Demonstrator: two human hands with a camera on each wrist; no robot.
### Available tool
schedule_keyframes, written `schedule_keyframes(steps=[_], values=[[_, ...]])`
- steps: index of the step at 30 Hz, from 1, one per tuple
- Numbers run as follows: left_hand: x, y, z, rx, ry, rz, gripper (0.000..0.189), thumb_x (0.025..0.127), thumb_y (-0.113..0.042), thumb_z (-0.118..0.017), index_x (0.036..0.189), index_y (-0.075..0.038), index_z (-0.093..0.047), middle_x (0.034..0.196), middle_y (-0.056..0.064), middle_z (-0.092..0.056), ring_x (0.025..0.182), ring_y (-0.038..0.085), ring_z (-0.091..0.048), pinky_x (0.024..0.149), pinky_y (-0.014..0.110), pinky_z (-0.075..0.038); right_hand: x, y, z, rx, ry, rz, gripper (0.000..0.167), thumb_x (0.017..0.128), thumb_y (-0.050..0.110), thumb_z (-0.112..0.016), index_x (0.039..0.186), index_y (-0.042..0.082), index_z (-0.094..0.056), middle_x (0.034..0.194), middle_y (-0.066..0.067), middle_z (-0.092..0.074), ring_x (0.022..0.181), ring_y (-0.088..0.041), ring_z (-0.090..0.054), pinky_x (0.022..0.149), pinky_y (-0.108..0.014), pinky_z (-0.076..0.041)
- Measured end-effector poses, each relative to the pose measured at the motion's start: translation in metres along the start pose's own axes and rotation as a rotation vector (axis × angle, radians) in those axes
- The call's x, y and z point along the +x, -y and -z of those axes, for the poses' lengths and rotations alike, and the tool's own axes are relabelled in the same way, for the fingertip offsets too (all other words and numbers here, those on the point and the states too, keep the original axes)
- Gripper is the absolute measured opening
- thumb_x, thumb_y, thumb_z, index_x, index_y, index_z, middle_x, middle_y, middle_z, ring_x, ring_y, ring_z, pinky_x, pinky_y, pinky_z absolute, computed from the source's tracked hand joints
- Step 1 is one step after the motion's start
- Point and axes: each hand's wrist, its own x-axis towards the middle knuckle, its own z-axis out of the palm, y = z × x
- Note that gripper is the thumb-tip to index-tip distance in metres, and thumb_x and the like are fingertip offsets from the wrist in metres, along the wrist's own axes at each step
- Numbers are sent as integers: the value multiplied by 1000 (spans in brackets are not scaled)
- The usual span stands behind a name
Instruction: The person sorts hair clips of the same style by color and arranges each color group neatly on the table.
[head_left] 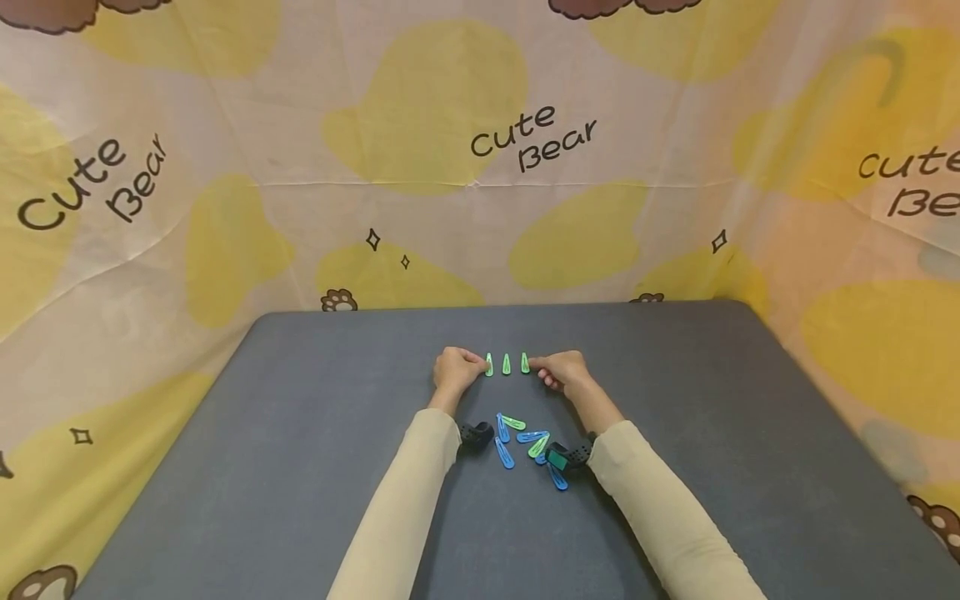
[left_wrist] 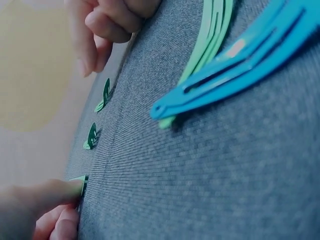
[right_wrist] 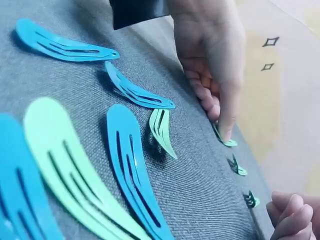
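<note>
Three green snap hair clips stand in a row across the dark grey table. My left hand [head_left: 456, 371] pinches the leftmost green hair clip [head_left: 489, 364], its fingertips partly covering it in the left wrist view. The middle green hair clip [head_left: 506, 364] is untouched. Beside the rightmost green hair clip [head_left: 525, 363] is my right hand [head_left: 564, 369], its index finger pointing toward the clip and the other fingers loosely curled. The left wrist view shows a small gap between that fingertip [left_wrist: 87, 67] and the clip [left_wrist: 103, 95]. Nothing shows in the right hand's grasp.
Nearer on the table [head_left: 300, 467], between the forearms, lies a loose group of blue hair clips [head_left: 504, 454] and green hair clips [head_left: 513, 422], some overlapping. The right wrist strap [head_left: 572, 455] hides part of the group. A patterned cloth [head_left: 427, 108] hangs behind the table.
</note>
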Motion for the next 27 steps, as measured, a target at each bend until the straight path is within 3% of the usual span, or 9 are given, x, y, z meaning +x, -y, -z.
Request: schedule_keyframes(steps=[8, 15, 27], values=[[-2, -2, 1, 8, 4, 5, 18, 77, -25, -78, 81, -8, -79, 95, 9, -77, 94, 30, -69, 89, 41, -50, -10, -2, 7, -66, 15, 17, 22, 86, 22, -71, 74, 9, -59, 49, 8, -49, 43, -2, -41, 47, -17, -34], [-1, -3, 3, -1, 3, 15, 17, 78, -25, -77, 81, -8, -79, 94, 9, -77, 94, 29, -69, 87, 41, -51, -23, -3, 11, -129, 95, 60, 19, 89, 21, -68, 87, 3, -63, 54, 7, -50, 47, -4, -43, 49, -18, -35], [0, -3, 2, 13, 12, 16, 17, 78, -25, -77, 81, -8, -79, 94, 9, -77, 93, 29, -69, 86, 40, -52, -40, -10, 13, -217, 164, 122, 21, 89, 22, -67, 86, 2, -66, 57, 7, -52, 49, -5, -45, 51, -21, -35]])
